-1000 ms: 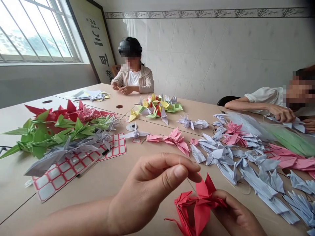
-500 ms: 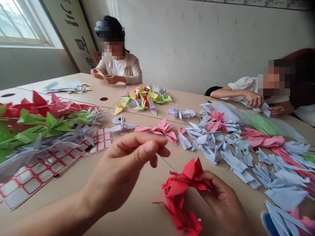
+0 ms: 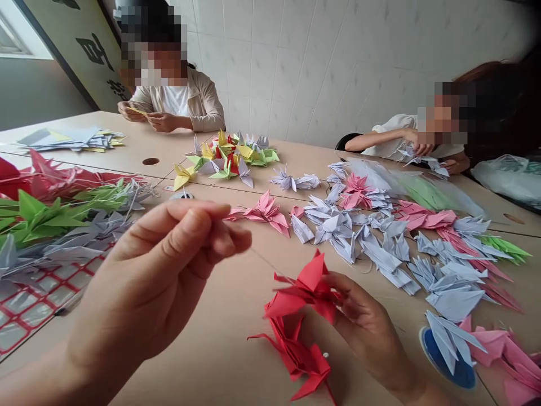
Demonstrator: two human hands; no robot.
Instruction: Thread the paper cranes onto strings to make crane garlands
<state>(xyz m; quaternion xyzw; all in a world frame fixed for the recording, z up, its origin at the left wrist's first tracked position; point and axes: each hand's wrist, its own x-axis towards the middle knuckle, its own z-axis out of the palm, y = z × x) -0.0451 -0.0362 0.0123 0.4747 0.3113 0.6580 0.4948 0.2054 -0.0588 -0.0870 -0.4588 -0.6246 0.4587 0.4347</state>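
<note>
Red origami cranes [image 3: 296,349] hang bunched on a thin thread [image 3: 267,260] above the table. My right hand [image 3: 367,327] is closed on the top red crane [image 3: 310,282], holding it by the folded paper at its right side. With thumb and fingers pinched, my left hand [image 3: 169,265] holds the upper end of the thread, which slants down to that crane. Whether a needle sits in the left fingertips is hidden. A small white bead [image 3: 325,355] shows beside the lower red cranes.
Strung blue-grey cranes [image 3: 338,228] and pink cranes [image 3: 268,211] spread across the right. Green cranes [image 3: 36,217] lie left over a red-lined label sheet [image 3: 51,293]. Multicoloured cranes [image 3: 232,152] sit farther back. Two people [image 3: 181,101] fold paper across the table [image 3: 203,349]. A blue disc [image 3: 452,361] lies at right.
The view has shifted, so the table's things sit farther left and higher. My left hand appears nearer, still pinching the thread. The red cranes stay in my right hand.
</note>
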